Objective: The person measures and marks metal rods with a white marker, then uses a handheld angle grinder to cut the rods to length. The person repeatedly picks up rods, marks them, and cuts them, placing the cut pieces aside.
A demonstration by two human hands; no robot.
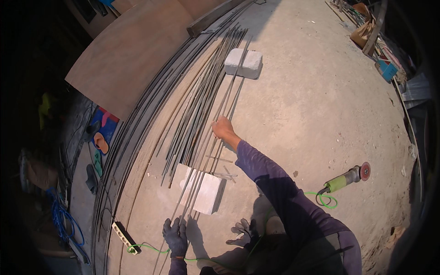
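Rods (238, 68): laid across far block (253, 64) and near block (210, 197) | right hand (223, 128): bare, closed around rods between blocks | left hand (175, 237): gloved, over near ends, grip unclear | risks: uneven hold could roll rods off blocks; rough steel could scrape bare palm; cord (156, 248) by left wrist could snag

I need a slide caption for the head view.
Bare right hand and gloved left hand on thin rods laid across two pale blocks.
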